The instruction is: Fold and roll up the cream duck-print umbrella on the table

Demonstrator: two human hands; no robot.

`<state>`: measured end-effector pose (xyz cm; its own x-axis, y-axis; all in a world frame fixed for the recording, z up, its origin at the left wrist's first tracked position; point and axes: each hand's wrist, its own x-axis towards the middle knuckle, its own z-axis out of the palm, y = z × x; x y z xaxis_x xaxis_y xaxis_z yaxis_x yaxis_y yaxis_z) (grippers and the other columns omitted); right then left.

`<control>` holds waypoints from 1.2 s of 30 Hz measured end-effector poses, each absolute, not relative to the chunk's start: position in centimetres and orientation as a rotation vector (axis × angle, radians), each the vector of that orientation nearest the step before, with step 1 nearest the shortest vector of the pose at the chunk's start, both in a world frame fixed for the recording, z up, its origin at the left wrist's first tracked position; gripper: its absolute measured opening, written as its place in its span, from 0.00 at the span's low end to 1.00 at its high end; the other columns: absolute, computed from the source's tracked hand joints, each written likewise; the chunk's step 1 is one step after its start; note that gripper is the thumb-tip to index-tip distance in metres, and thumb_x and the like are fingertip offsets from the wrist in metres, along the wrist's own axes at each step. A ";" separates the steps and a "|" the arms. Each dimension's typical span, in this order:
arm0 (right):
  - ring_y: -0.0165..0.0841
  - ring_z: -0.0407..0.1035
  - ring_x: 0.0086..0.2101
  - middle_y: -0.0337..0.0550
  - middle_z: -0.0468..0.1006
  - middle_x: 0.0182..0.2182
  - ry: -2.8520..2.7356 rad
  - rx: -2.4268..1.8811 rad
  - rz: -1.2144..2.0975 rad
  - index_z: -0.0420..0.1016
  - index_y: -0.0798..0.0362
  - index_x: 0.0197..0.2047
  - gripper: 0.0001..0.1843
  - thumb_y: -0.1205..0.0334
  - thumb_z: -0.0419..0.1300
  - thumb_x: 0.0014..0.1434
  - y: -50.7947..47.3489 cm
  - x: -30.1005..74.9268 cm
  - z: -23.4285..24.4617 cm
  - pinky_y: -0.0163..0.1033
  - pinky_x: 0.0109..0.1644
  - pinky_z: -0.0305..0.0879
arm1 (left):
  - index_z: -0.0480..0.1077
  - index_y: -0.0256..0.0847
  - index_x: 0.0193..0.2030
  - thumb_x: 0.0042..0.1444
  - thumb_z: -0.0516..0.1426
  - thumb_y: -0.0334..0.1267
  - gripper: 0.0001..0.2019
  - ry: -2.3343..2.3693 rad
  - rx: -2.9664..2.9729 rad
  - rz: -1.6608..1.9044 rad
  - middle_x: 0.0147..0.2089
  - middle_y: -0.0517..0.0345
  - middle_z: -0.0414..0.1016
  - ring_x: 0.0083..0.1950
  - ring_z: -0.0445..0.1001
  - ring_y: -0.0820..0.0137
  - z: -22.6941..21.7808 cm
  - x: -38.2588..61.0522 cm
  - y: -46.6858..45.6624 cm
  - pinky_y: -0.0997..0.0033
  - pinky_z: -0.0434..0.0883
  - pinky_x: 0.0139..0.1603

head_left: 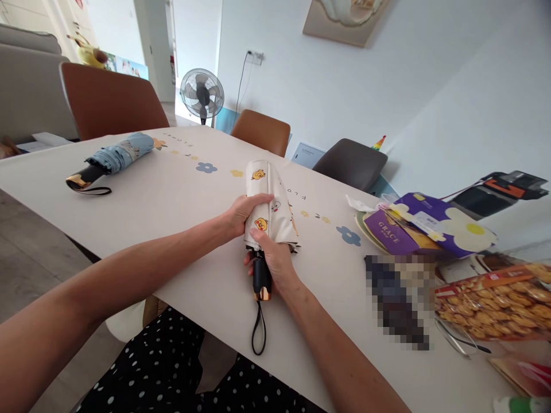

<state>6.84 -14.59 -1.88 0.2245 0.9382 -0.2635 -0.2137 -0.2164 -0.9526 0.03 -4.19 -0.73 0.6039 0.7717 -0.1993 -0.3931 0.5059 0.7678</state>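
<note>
A white folding umbrella [257, 189] with yellow cartoon faces lies collapsed in front of me, its canopy gathered loosely around the shaft. Its black and gold handle [262, 275] points toward me, and a black wrist strap hangs from the end. My left hand [246, 212] is wrapped round the left side of the canopy, thumb across the top. Lower on the right, my right hand [275, 255] grips the canopy's bottom near the handle; some fingers are hidden underneath. A blue folded umbrella [123, 152] rests at the table's left, its black handle toward me.
The flower-printed table [172, 241] carries a purple box [387, 229], a bag of cookies [495, 301], glasses [456, 338] and a blurred-out item on the right. Chairs [262, 131] line the far side. A fan [202, 94] stands behind the table.
</note>
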 end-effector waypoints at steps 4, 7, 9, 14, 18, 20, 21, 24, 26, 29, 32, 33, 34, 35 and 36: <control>0.28 0.59 0.10 0.31 0.63 0.10 -0.793 -1.438 1.269 0.64 0.55 0.35 0.16 0.52 0.60 0.49 -14.7 6.9 -1.6 0.33 0.11 0.62 | 0.69 0.33 0.41 0.41 0.63 0.39 0.20 0.569 0.708 0.726 0.35 0.44 0.77 0.38 0.76 0.57 -0.8 0.1 -4.1 0.58 0.74 0.41; 0.28 0.58 0.10 0.30 0.62 0.10 -0.819 -1.432 1.261 0.62 0.54 0.34 0.15 0.53 0.60 0.49 -14.9 6.9 -1.4 0.33 0.11 0.61 | 0.70 0.35 0.42 0.40 0.64 0.41 0.21 0.571 0.705 0.730 0.35 0.45 0.77 0.38 0.76 0.57 -0.6 -0.1 -3.9 0.57 0.74 0.41; 0.28 0.58 0.10 0.29 0.62 0.10 -0.846 -1.410 1.281 0.61 0.53 0.34 0.16 0.53 0.60 0.49 -15.0 6.8 -1.6 0.33 0.12 0.61 | 0.70 0.35 0.42 0.40 0.64 0.42 0.21 0.579 0.715 0.759 0.35 0.46 0.77 0.38 0.76 0.57 -0.4 -0.4 -3.4 0.57 0.74 0.41; 0.28 0.58 0.11 0.29 0.61 0.10 -0.902 -1.381 1.375 0.60 0.53 0.35 0.17 0.52 0.60 0.49 -15.2 6.7 -2.0 0.33 0.12 0.61 | 0.70 0.37 0.41 0.39 0.64 0.43 0.21 0.667 0.656 0.870 0.35 0.47 0.77 0.37 0.76 0.58 -0.3 -1.4 -1.4 0.58 0.74 0.40; 0.28 0.59 0.12 0.29 0.62 0.11 -0.921 -1.397 1.440 0.60 0.53 0.36 0.17 0.54 0.61 0.48 -15.2 6.6 -1.7 0.33 0.12 0.61 | 0.70 0.36 0.40 0.38 0.63 0.42 0.20 0.718 0.619 0.943 0.33 0.48 0.76 0.36 0.76 0.58 -0.4 -2.0 -0.1 0.59 0.74 0.39; 0.29 0.59 0.12 0.30 0.62 0.10 -0.922 -1.419 1.451 0.60 0.53 0.36 0.18 0.53 0.61 0.47 -15.2 6.6 -1.5 0.33 0.12 0.61 | 0.70 0.36 0.40 0.38 0.63 0.42 0.20 0.724 0.614 0.953 0.32 0.48 0.76 0.35 0.75 0.58 -0.4 -2.1 0.1 0.59 0.74 0.39; 0.29 0.59 0.12 0.30 0.62 0.10 -0.922 -1.429 1.449 0.61 0.53 0.36 0.18 0.53 0.61 0.47 -15.2 6.7 -1.5 0.33 0.12 0.62 | 0.70 0.36 0.40 0.38 0.63 0.41 0.20 0.726 0.615 0.956 0.32 0.48 0.76 0.35 0.75 0.58 -0.3 -2.1 0.1 0.59 0.74 0.39; 0.29 0.60 0.13 0.30 0.61 0.11 -0.920 -1.433 1.433 0.61 0.53 0.37 0.19 0.53 0.61 0.47 -15.2 6.7 -1.3 0.33 0.12 0.62 | 0.70 0.36 0.40 0.38 0.63 0.41 0.20 0.724 0.630 0.963 0.33 0.47 0.76 0.36 0.75 0.58 -0.2 -2.1 -0.1 0.60 0.74 0.39; 0.29 0.60 0.12 0.29 0.61 0.11 -0.925 -1.427 1.428 0.61 0.53 0.37 0.19 0.53 0.61 0.47 -15.2 6.6 -1.1 0.33 0.12 0.61 | 0.70 0.36 0.40 0.38 0.63 0.42 0.20 0.721 0.642 0.964 0.33 0.47 0.76 0.36 0.75 0.58 -0.1 -2.1 -0.1 0.60 0.74 0.39; 0.28 0.60 0.12 0.29 0.61 0.11 -0.940 -1.419 1.439 0.61 0.54 0.37 0.18 0.54 0.60 0.47 -15.3 6.6 -0.7 0.33 0.12 0.61 | 0.70 0.37 0.40 0.38 0.63 0.41 0.20 0.744 0.648 0.965 0.33 0.48 0.76 0.36 0.75 0.59 -0.3 -2.2 0.3 0.61 0.74 0.40; 0.28 0.60 0.11 0.29 0.62 0.12 -0.925 -1.414 1.456 0.61 0.54 0.39 0.18 0.56 0.61 0.47 -15.4 6.6 -0.2 0.32 0.11 0.60 | 0.70 0.37 0.41 0.39 0.63 0.40 0.20 0.794 0.641 1.012 0.31 0.51 0.76 0.34 0.75 0.61 -0.5 -2.6 1.1 0.63 0.74 0.40; 0.28 0.59 0.11 0.29 0.63 0.12 -0.919 -1.416 1.461 0.61 0.54 0.39 0.19 0.57 0.61 0.46 -15.4 6.6 -0.1 0.32 0.11 0.60 | 0.69 0.38 0.41 0.39 0.63 0.41 0.20 0.814 0.637 1.034 0.31 0.52 0.76 0.34 0.75 0.62 -0.6 -2.8 1.4 0.63 0.74 0.40; 0.28 0.59 0.11 0.30 0.63 0.12 -0.914 -1.418 1.466 0.61 0.54 0.39 0.19 0.57 0.62 0.46 -15.5 6.5 -0.1 0.32 0.11 0.59 | 0.69 0.38 0.42 0.39 0.63 0.41 0.20 0.831 0.635 1.052 0.31 0.52 0.76 0.34 0.75 0.63 -0.7 -2.9 1.7 0.63 0.73 0.41; 0.28 0.60 0.11 0.30 0.64 0.12 -0.911 -1.419 1.468 0.61 0.55 0.39 0.20 0.57 0.62 0.46 -15.5 6.5 0.0 0.32 0.11 0.59 | 0.69 0.38 0.41 0.39 0.63 0.41 0.20 0.844 0.633 1.067 0.31 0.53 0.76 0.34 0.75 0.63 -0.8 -3.0 1.9 0.64 0.73 0.41; 0.28 0.60 0.11 0.30 0.64 0.13 -0.906 -1.420 1.464 0.61 0.55 0.39 0.20 0.57 0.62 0.46 -15.5 6.5 0.0 0.32 0.11 0.60 | 0.70 0.38 0.41 0.39 0.63 0.42 0.20 0.849 0.636 1.079 0.31 0.52 0.76 0.34 0.75 0.63 -0.9 -3.0 1.9 0.64 0.73 0.41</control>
